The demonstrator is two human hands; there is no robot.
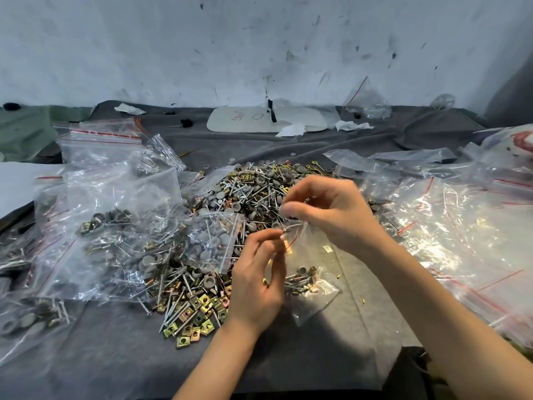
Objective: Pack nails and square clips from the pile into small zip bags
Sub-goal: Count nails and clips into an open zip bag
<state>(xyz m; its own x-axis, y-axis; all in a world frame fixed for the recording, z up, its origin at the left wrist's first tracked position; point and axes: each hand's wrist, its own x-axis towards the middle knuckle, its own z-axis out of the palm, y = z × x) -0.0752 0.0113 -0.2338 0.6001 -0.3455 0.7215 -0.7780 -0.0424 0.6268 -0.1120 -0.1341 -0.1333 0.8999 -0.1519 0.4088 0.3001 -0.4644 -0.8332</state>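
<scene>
A big pile of nails, grey caps and brass-coloured square clips [230, 203] covers the middle of the grey cloth. In front of it hangs a small clear zip bag [311, 281] with nails, caps and clips in its bottom. My left hand [256, 281] pinches the bag's red-lined top edge from the left. From the right, my right hand [328, 209] pinches the same top edge a little higher, above the pile. A loose clip [327, 249] lies on the cloth just right of the bag.
Filled small zip bags [115, 232] are heaped on the left. Empty clear bags with red strips [461, 226] spread across the right. A white board [268, 118], crumpled tissues [291, 129] and a small black knob [186, 122] lie at the back by the wall.
</scene>
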